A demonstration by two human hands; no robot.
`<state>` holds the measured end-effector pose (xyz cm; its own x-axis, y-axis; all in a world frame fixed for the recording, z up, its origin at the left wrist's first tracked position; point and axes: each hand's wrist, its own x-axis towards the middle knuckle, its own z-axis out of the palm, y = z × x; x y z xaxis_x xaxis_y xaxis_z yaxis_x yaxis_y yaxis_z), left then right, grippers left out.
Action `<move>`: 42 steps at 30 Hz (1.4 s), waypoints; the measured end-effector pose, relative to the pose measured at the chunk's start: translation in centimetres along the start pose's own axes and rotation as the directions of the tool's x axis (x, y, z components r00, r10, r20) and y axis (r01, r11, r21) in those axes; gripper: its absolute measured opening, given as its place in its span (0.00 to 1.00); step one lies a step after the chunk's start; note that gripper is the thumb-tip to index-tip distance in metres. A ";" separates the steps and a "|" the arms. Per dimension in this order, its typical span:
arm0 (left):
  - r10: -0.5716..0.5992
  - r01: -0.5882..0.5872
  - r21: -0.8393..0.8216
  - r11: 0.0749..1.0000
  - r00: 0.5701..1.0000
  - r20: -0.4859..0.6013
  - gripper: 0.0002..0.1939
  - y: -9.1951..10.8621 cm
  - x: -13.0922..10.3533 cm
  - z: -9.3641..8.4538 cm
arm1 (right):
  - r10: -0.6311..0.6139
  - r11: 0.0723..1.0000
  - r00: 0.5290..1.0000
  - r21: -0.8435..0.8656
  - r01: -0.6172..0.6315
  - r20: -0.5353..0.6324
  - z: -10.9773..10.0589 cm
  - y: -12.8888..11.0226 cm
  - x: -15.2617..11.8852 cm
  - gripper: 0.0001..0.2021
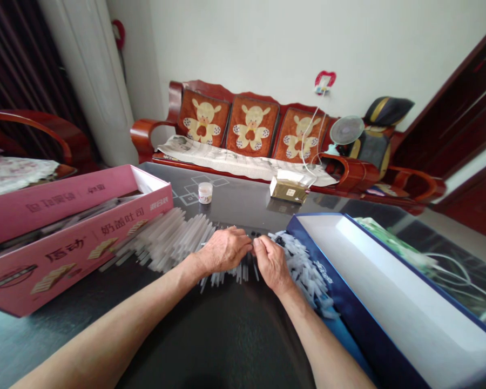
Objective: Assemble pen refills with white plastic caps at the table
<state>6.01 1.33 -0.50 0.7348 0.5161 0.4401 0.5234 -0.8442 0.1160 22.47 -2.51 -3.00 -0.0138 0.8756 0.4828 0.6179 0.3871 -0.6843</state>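
My left hand [227,249] and my right hand [269,261] meet over the middle of the dark table, fingertips almost touching. Both are closed in a pinch. Whatever sits between the fingers is too small or hidden to name. To the left of my left hand lies a spread of long, translucent plastic tubes [170,237], and more tube ends [222,277] show beneath it. Close by my right hand, a heap of short translucent pieces [303,270] rests against the blue box. A few small black bits [254,234] lie just beyond the fingers.
A long pink carton [109,237] with grey contents stands left; a blue box [348,302] with a white inside stands right. Farther back are a small white jar [204,193] and a tissue box [288,190]. A green packet [392,237] and white cables lie beyond the blue box.
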 end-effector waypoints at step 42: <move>-0.001 0.054 0.150 0.987 0.942 -0.337 0.13 0.3 0.0 -0.4 | 0.583 0.632 0.813 0.629 -0.452 -0.002 1.2 -0.8 0.9 0.11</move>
<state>5.99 1.08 -0.07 0.5460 0.4377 0.7143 0.6213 -0.7836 0.0052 21.03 -1.73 -2.65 0.3502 0.9367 -0.0053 -0.0975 0.0308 -0.9948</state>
